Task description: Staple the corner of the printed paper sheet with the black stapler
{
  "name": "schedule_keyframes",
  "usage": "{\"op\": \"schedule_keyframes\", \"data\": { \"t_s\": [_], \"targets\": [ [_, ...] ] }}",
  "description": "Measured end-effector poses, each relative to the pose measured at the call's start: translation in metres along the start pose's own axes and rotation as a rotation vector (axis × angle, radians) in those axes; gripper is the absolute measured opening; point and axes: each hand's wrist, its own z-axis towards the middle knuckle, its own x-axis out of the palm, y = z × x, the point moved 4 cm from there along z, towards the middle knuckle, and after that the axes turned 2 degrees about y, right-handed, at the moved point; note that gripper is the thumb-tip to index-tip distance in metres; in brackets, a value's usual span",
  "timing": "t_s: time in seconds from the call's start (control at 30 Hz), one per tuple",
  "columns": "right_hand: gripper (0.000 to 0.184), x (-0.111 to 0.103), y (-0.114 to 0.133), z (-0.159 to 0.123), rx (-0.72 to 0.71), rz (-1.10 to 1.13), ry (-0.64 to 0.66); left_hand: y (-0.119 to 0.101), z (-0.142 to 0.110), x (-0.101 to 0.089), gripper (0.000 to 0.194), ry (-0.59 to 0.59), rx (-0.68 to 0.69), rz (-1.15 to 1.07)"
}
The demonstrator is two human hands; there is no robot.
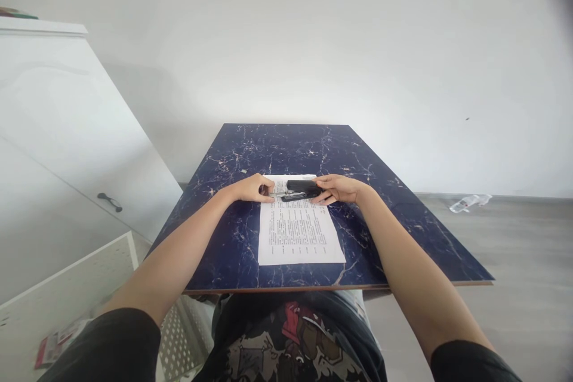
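A black stapler is held above the upper part of a printed sheet of paper. Its top arm is swung up from its base, leaving a gap that faces left. My right hand grips the hinge end between thumb and fingers. From the left, my left hand pinches a thin, light metallic strip that reaches toward the stapler's gap. Whether this strip is a row of staples or part of the stapler, I cannot tell. The paper lies flat, its lines of print partly covered by the stapler and fingers.
The dark blue marbled table has its front edge close to my body. On the left are a white cabinet and a white perforated basket. A clear plastic item lies on the floor at right, near the wall.
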Motion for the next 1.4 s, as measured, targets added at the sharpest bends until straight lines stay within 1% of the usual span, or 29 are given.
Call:
{"op": "schedule_keyframes", "data": {
  "t_s": [0.1, 0.17, 0.2, 0.23, 0.3, 0.37, 0.47, 0.53, 0.6, 0.63, 0.77, 0.83, 0.9, 0.93, 1.0, 1.07, 1.13, 1.23, 1.33, 1.4],
  "targets": [
    [0.059, 0.0, 0.001, 0.002, -0.032, -0.164, -0.045, 0.001, 0.0, 0.0, 0.028, -0.009, 0.002, -0.006],
    [0.067, 0.002, 0.003, 0.005, -0.065, -0.306, -0.108, 0.0, 0.0, 0.0, 0.027, -0.007, 0.002, -0.012],
    [0.066, 0.003, 0.006, 0.007, -0.084, -0.393, -0.154, 0.0, -0.001, 0.0, 0.027, -0.006, 0.0, -0.012],
    [0.061, 0.005, 0.009, 0.008, -0.108, -0.487, -0.205, 0.0, -0.001, 0.0, 0.027, -0.005, -0.001, -0.01],
    [0.046, 0.01, 0.016, 0.01, -0.172, -0.677, -0.289, 0.001, -0.001, 0.0, 0.027, -0.011, -0.001, -0.009],
    [0.035, 0.016, 0.023, 0.01, -0.255, -0.826, -0.333, 0.002, -0.001, 0.0, 0.026, -0.024, 0.002, -0.016],
    [0.034, 0.022, 0.029, 0.009, -0.333, -0.946, -0.366, 0.004, -0.001, 0.0, 0.026, -0.052, 0.005, -0.015],
    [0.035, 0.022, 0.032, 0.007, -0.37, -0.953, -0.419, 0.005, -0.001, -0.001, 0.027, -0.082, -0.001, 0.002],
    [0.034, 0.021, 0.037, 0.002, -0.44, -0.916, -0.496, 0.005, 0.0, -0.004, 0.027, -0.158, -0.017, 0.029],
    [0.033, 0.02, 0.04, -0.001, -0.489, -0.894, -0.543, 0.004, 0.0, -0.006, 0.027, -0.219, -0.025, 0.048],
    [0.026, 0.024, 0.051, -0.013, -0.698, -0.865, -0.716, -0.003, 0.001, -0.014, 0.023, -0.513, -0.034, 0.127],
    [0.027, 0.028, 0.051, -0.015, -0.755, -0.857, -0.764, -0.004, 0.002, -0.014, 0.021, -0.631, -0.053, 0.134],
    [0.028, 0.032, 0.05, -0.015, -0.768, -0.856, -0.795, -0.001, 0.004, -0.011, 0.021, -0.7, -0.098, 0.069],
    [0.029, 0.033, 0.049, -0.014, -0.77, -0.859, -0.805, 0.002, 0.006, -0.008, 0.022, -0.705, -0.129, -0.006],
    [0.029, 0.036, 0.046, -0.012, -0.777, -0.873, -0.818, 0.01, 0.01, 0.001, 0.025, -0.671, -0.215, -0.234],
    [0.029, 0.039, 0.044, -0.011, -0.79, -0.895, -0.819, 0.017, 0.015, 0.011, 0.029, -0.582, -0.299, -0.496],
    [0.03, 0.042, 0.042, -0.01, -0.819, -0.946, -0.815, 0.017, 0.019, 0.021, 0.032, -0.48, -0.332, -0.703],
    [0.032, 0.048, 0.041, -0.01, -0.881, -1.091, -0.826, 0.013, 0.023, 0.027, 0.037, -0.382, -0.309, -0.891],
    [0.032, 0.055, 0.04, -0.01, -0.969, -1.292, -0.863, 0.01, 0.024, 0.028, 0.041, -0.366, -0.315, -1.011],
    [0.032, 0.062, 0.039, -0.012, -1.074, -1.438, -0.885, 0.011, 0.024, 0.027, 0.042, -0.371, -0.336, -1.077]
  ]
}}
